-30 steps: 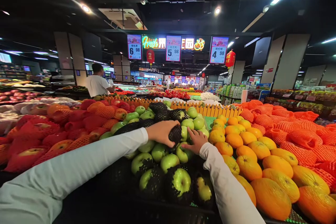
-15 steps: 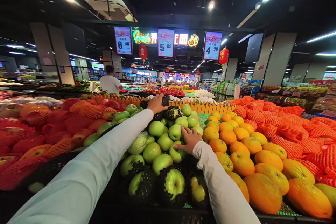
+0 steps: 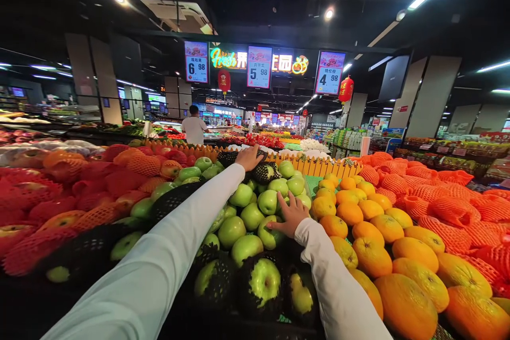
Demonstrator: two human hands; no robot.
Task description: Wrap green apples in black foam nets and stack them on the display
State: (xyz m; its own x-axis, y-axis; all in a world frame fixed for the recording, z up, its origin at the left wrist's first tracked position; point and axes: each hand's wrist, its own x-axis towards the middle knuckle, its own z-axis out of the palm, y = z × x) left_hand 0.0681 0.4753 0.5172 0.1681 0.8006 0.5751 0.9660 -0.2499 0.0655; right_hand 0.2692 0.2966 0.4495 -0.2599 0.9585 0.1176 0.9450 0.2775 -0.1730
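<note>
Green apples (image 3: 241,195) are heaped in the middle of the display, some of them wrapped in black foam nets. My left hand (image 3: 247,158) reaches to the back of the heap, its fingers curled over an apple in a black net (image 3: 261,156). Just in front of it lies another netted apple (image 3: 266,172). My right hand (image 3: 294,216) rests with spread fingers at the right side of the heap, touching a bare green apple (image 3: 270,232) and holding nothing. Several netted apples (image 3: 261,282) sit along the front. My left forearm hides part of the heap.
Oranges (image 3: 372,255) are piled to the right, with fruit in orange foam nets (image 3: 450,196) beyond. Red-netted fruit (image 3: 87,186) fills the left. A low yellow picket fence (image 3: 319,164) edges the back. A person (image 3: 194,128) stands farther off. Price screens (image 3: 259,66) hang overhead.
The whole view has shifted slightly, so the scene sits farther right. Both hands keep nearly the same places on the apples.
</note>
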